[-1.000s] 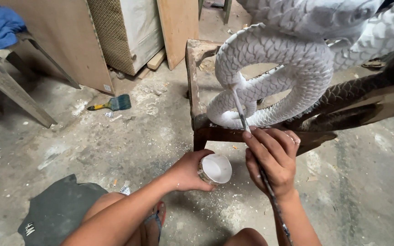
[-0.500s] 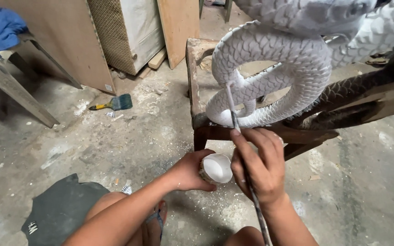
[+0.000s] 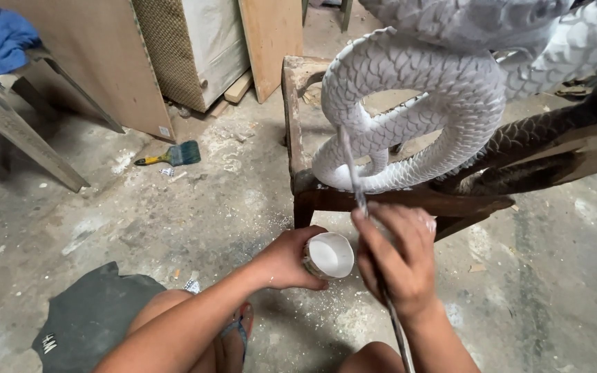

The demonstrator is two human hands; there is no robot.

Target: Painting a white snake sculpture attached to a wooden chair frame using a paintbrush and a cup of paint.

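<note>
Head view: white scaled snake sculpture (image 3: 443,90) is sitting on a wooden stool (image 3: 298,138), far right. Right hand (image 3: 399,259) is gripping a thin brush (image 3: 355,179), tip touching the coil. Left hand (image 3: 288,259) is clasping a small cup of white paint (image 3: 329,255), near centre.

Slim brush (image 3: 354,173) upright, white-filled cup (image 3: 329,255) below

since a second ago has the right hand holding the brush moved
Yes. The right hand slid left and down along the wooden stand, closer to the cup.
</note>
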